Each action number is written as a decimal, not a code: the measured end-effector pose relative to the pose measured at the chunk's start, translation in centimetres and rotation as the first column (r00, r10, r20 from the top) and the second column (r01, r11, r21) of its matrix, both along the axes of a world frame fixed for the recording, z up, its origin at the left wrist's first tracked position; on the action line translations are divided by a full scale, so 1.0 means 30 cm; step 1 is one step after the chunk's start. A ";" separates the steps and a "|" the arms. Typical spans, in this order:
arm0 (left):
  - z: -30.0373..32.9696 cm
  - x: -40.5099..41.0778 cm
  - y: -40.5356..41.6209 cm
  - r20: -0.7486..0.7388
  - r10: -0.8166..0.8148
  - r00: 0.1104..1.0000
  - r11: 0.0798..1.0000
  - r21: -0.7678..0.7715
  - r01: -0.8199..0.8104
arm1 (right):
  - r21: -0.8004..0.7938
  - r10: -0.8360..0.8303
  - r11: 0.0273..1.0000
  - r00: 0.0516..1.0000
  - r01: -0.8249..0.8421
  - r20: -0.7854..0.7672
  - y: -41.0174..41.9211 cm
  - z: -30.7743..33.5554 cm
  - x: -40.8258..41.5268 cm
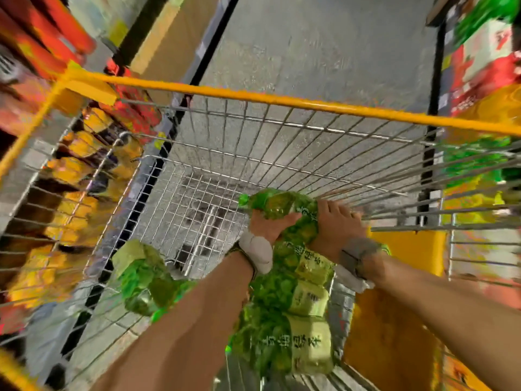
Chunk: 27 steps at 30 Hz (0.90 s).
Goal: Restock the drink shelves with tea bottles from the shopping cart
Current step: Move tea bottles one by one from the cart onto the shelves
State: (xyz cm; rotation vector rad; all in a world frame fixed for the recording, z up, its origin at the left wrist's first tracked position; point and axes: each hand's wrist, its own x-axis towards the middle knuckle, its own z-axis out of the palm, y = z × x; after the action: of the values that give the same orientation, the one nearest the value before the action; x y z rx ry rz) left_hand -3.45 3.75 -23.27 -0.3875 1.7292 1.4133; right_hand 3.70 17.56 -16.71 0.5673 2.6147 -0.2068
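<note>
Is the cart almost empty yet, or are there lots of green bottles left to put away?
Most of the cart floor is bare wire, so a lot looks unloaded already, though the picture is blurry. Right now the left hand and right hand are both gripping a green bottle at the top of the pile. Left to do: a row of bottles under the arms and another pack nearby.

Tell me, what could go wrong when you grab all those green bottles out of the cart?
Both hands, left hand and right hand, grip the same end of the long pack of green tea bottles, so the far end might sag or the wrap could tear. A loose green pack lies beside it and could be knocked. The picture is blurry, which hints at fast moving, so the pack might bump the wire cart.
</note>
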 end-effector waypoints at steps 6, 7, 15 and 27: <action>0.337 -0.044 -0.185 -0.064 0.023 0.998 0.994 0.110 -0.016 | 0.048 0.172 0.984 0.983 -0.169 -0.064 -0.139 0.181 -0.053; 0.393 -0.049 -0.236 -0.069 0.038 0.997 0.988 0.149 -0.027 | 0.080 0.206 0.977 0.972 -0.198 -0.109 -0.183 0.226 -0.059; 0.720 -0.103 -0.550 -0.243 0.229 0.943 0.973 0.042 -0.225 | -0.101 0.350 0.922 0.917 -0.373 -0.190 -0.442 0.516 -0.196; 1.049 -0.104 -1.196 -0.390 0.287 0.875 0.936 -0.082 -0.343 | -0.541 0.368 0.716 0.897 -0.440 -0.243 -0.940 0.825 -0.328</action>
State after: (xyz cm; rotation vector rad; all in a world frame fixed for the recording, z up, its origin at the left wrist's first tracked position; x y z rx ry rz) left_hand -6.57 -32.14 8.21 -0.5301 2.1657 1.6782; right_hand -6.14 -10.65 8.05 -0.2503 2.5064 -0.8871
